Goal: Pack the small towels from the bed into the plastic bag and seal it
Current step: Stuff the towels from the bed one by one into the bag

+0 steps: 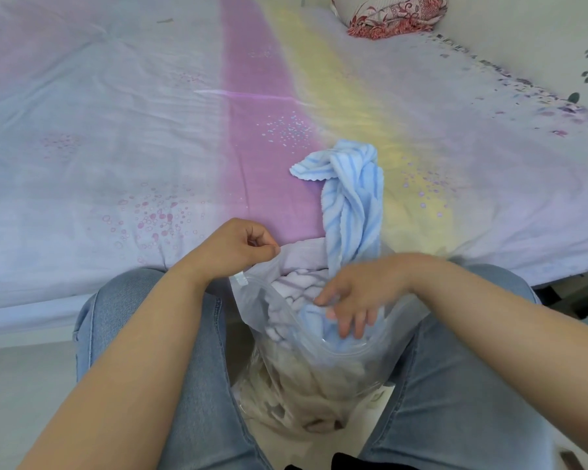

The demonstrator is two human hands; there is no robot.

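A clear plastic zip bag (279, 337) stands open between my knees at the bed's edge. Inside it lie a cream towel (306, 398) at the bottom and a lilac striped towel (296, 283) near the top. A light blue striped towel (350, 198) trails from the bed down into the bag's mouth. My left hand (238, 247) pinches the far rim of the bag and holds it up. With fingers spread, my right hand (350, 300) presses down on the blue towel inside the opening.
The bed (116, 137) carries a pastel sheet with pink and yellow bands. A red patterned pillow (387, 15) lies at the far right. My legs in blue jeans (455, 401) flank the bag, with pale floor to the left.
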